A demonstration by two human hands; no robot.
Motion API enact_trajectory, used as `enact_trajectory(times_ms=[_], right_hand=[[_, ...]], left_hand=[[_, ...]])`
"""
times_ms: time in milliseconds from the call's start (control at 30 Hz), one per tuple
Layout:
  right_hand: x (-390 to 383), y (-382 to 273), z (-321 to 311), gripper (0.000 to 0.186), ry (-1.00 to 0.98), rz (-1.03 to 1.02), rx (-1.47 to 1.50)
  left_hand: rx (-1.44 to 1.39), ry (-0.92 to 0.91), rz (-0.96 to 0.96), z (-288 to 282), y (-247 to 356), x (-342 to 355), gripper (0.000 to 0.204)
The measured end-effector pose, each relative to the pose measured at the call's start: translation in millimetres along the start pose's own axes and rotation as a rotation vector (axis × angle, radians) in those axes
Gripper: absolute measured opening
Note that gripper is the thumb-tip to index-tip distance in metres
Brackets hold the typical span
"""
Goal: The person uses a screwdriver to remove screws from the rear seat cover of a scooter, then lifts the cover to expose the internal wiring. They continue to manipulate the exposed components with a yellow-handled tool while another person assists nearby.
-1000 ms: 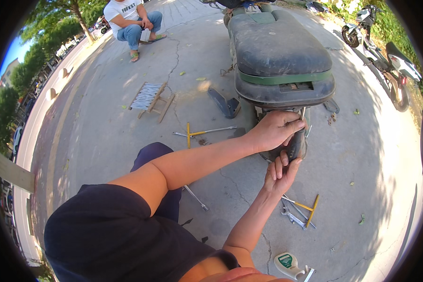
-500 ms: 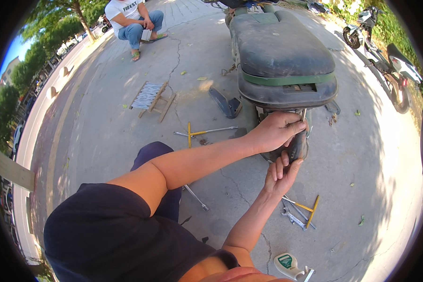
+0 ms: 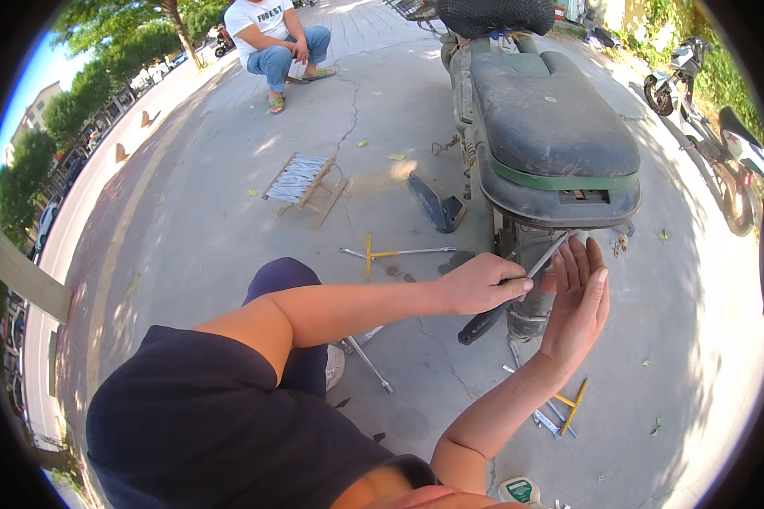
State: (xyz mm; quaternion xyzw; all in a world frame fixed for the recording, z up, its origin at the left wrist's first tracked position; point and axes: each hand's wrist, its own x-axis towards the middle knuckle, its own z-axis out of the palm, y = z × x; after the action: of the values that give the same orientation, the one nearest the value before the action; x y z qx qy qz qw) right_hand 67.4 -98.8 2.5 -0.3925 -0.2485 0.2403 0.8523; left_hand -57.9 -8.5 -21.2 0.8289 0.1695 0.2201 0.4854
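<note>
My left hand (image 3: 488,284) is closed around a long black part with a steel rod (image 3: 482,322), slanting from lower left toward the underside of a dusty scooter's tail (image 3: 560,127). My right hand (image 3: 575,312) is raised just right of the rod, fingers extended and slightly curved along the scooter's rear underside; their contact with it is unclear. A green band runs round the seat's back edge. Behind my hands, the rear wheel area (image 3: 526,321) is partly hidden.
A person (image 3: 272,34) squats at upper left. On the concrete lie a small folding stool (image 3: 301,178), a black panel (image 3: 433,204), yellow-handled wrenches (image 3: 382,253) and more tools (image 3: 569,407). A parked scooter (image 3: 730,170) stands at right.
The black part has swung from upright to slanting down-left with my left hand. My right hand has released its lower end and risen beside the rod. The whole view has shifted slightly.
</note>
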Motion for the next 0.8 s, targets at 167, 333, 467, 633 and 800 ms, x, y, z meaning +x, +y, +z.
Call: enact_trajectory(times_ms=[167, 333, 467, 633, 800], right_hand=[[12, 12, 9, 0.05, 0.007, 0.039, 0.125], [-5, -4, 39, 0.042, 0.056, -0.084, 0.063], [11, -1, 35, 0.033, -0.113, -0.042, 0.444], [21, 5, 27, 0.027, -0.246, 0.082, 0.862], [23, 11, 28, 0.026, -0.341, 0.094, 0.944]], left_hand=[[0.02, -0.036, 0.009, -19, -12, -23, 0.042], [0.036, -0.019, 0.045, -28, -12, -34, 0.041], [0.02, -0.023, 0.08, -27, -11, -36, 0.04], [0.017, -0.033, 0.079, -25, -8, -37, 0.04], [0.007, 0.0, 0.086, -21, -16, -35, 0.041]])
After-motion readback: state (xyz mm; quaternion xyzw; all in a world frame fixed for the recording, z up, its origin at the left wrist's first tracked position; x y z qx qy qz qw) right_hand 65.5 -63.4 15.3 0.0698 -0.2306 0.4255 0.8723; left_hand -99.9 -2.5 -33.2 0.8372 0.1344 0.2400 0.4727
